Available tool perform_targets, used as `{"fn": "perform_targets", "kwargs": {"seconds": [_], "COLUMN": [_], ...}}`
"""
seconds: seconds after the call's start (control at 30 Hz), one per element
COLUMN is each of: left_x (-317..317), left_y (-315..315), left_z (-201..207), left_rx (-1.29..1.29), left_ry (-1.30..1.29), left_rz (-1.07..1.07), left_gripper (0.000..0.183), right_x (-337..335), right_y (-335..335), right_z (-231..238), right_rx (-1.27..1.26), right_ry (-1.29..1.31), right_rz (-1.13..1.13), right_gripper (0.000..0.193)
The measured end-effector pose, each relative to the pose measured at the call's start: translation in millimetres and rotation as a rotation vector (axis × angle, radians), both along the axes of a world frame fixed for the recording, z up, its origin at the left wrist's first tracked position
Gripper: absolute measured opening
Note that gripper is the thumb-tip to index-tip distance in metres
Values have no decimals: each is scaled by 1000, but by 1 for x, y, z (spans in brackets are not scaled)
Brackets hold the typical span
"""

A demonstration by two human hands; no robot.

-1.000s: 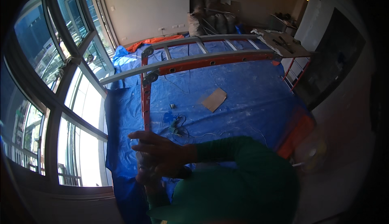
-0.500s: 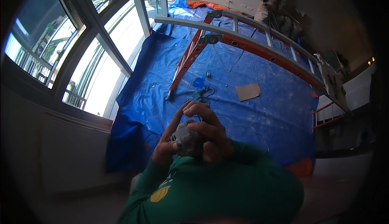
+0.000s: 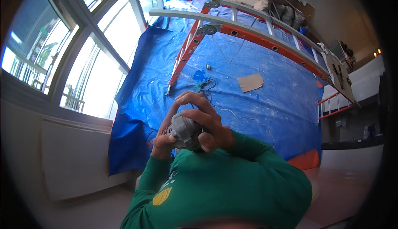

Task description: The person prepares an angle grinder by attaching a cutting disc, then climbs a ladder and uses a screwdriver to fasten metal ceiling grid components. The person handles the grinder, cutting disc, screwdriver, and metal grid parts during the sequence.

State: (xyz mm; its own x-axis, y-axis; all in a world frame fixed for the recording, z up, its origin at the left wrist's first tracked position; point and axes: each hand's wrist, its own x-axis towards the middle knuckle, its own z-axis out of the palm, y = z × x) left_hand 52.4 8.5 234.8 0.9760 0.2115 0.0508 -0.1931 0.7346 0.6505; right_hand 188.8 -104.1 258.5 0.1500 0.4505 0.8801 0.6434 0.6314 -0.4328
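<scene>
Both my hands are closed around a grey, faceted, fist-sized device point(image 3: 185, 130) with a darker underside, close in front of my chest. It looks like the housing of a power tool, but its exact kind cannot be made out. On its left side, my left hand point(image 3: 163, 141) presses a thumb against the casing, the other fingers reaching up along the far side. From the right, my right hand point(image 3: 210, 123) curls its fingers over the top and side, thumb low on the body. The fingertips of both hands come together above the device.
Blue tarp point(image 3: 232, 109) covers the floor. An orange-and-grey folding ladder point(image 3: 265, 42) spans the far side, one section standing on the tarp. Beyond my hands lie a teal corded power tool point(image 3: 200, 86) and a piece of cardboard point(image 3: 250, 82). Windows point(image 3: 89, 75) line the left.
The picture has grown brighter. The room's contents have shifted slightly up and left in view, and my hands sit a little higher. Both hands keep their grip on the grey device.
</scene>
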Motion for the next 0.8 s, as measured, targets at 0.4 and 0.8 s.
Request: {"fn": "perform_targets", "kwargs": {"seconds": [0.4, 0.8], "left_x": [-12, -1], "left_y": [3, 10], "left_z": [-35, -51], "left_rx": [69, 48], "left_ry": [30, -2], "left_rz": [38, 8], "left_gripper": [131, 128], "right_x": [-19, -1], "right_y": [-15, -7], "right_z": [21, -9], "right_rx": [73, -32], "right_ry": [14, -13], "right_rz": [-110, -60], "right_gripper": [41, 44]}}
